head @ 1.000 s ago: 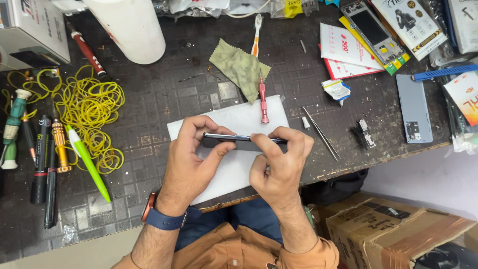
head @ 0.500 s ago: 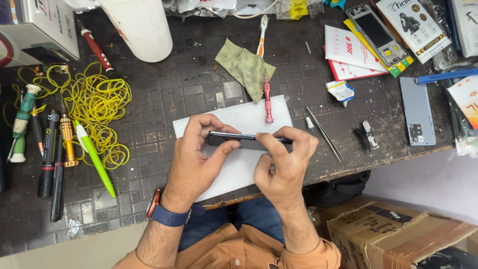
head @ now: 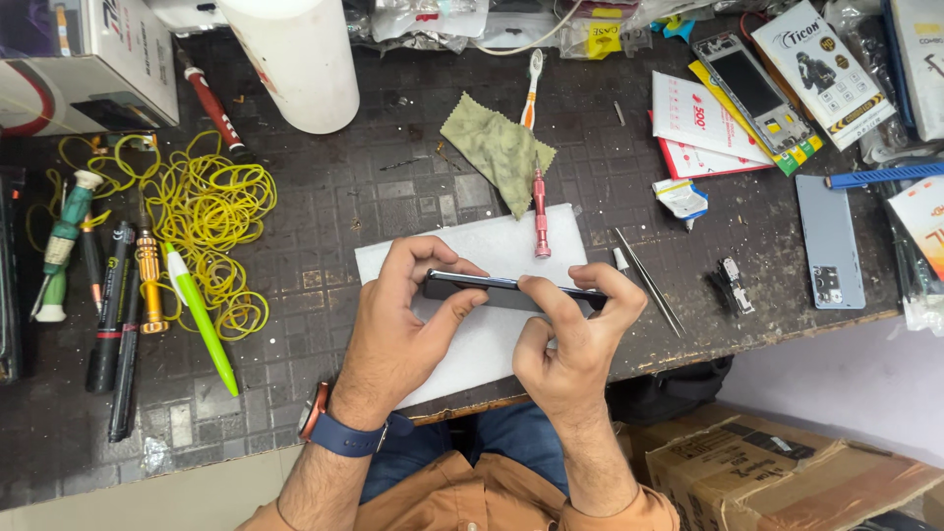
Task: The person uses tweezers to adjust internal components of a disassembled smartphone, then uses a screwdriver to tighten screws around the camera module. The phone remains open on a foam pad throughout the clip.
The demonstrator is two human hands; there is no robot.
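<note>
Both my hands grip a dark smartphone [head: 501,291] held on edge over a white sheet [head: 472,246] on the dark workbench. My left hand [head: 398,329] clasps the phone's left end, thumb under and fingers over its top. My right hand [head: 570,339] pinches the right half, fingertips pressing along the upper edge. A red precision screwdriver [head: 540,211] lies just beyond the phone, its tip on the sheet. Thin metal tweezers [head: 649,280] rest right of my right hand.
An olive cloth [head: 497,147], a toothbrush [head: 531,88] and a white bottle [head: 295,59] lie further back. Yellow rubber bands [head: 211,221], pens and screwdrivers [head: 118,295] sit left. A blue phone back cover [head: 829,241], a bare phone frame [head: 747,84] and packets crowd the right. Cardboard boxes [head: 777,472] stand below.
My hands and the phone keep the same grip; my right fingers have shifted slightly along the phone's upper edge. The view has drifted a little.
</note>
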